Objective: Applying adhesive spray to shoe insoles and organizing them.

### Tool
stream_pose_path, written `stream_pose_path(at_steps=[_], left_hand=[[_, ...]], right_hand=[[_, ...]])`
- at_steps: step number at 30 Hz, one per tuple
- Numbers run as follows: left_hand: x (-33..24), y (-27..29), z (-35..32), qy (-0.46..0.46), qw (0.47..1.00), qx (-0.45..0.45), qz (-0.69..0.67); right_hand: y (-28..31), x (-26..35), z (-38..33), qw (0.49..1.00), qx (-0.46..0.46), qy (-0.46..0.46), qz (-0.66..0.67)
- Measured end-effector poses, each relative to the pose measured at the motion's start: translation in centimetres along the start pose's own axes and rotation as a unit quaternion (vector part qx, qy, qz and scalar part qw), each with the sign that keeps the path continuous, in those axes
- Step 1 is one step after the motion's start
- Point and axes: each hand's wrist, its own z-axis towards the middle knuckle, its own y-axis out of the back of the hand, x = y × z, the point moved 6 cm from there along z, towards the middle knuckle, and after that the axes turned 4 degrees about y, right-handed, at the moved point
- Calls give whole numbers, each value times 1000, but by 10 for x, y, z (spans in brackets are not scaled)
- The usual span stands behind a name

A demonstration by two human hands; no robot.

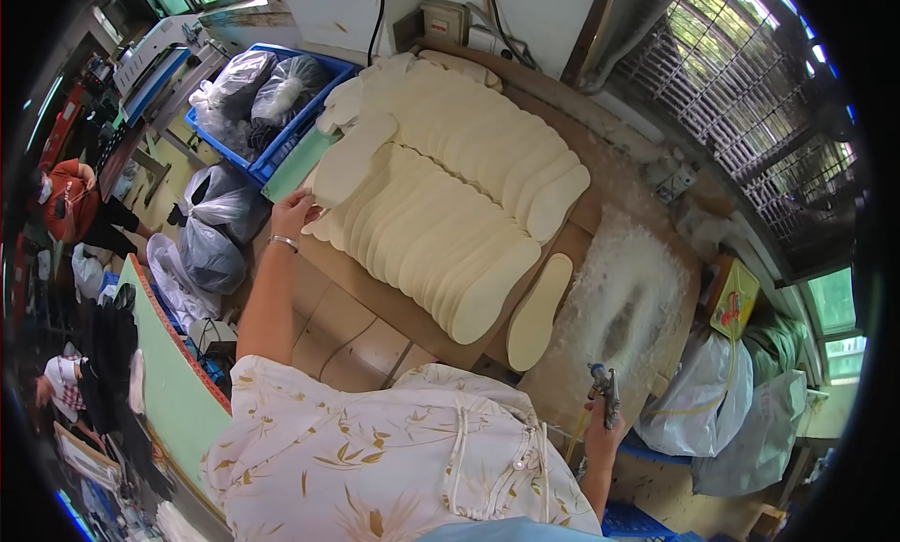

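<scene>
Two long overlapping rows of cream shoe insoles spread across a brown board. At their left end my left hand pinches the near tip of an insole, which slants over the other pieces. My right hand, low on the right, is wrapped round a metal spray gun with a thin hose below it. A single insole lies apart at the right end of the near row. Beside it the board carries a whitish, fuzzy crust of residue.
A blue crate of bagged goods stands at the far left, with tied grey bags below it. White sacks and a yellow can are at right. A barred window is beyond. Other people work at far left.
</scene>
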Motion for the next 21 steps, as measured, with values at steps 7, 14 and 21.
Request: stream_pose_path(at_steps=[7,14,21], left_hand=[[45,36,-1,75,995,-39,-62],[80,46,26,88,992,-72,54],[37,-18,-33,-277,818,-153,480]], right_hand=[[-7,4,-5,1000,-6,0,9],[-3,11,-17,999,-22,26,-21],[6,9,-22,996,-66,50,12]])
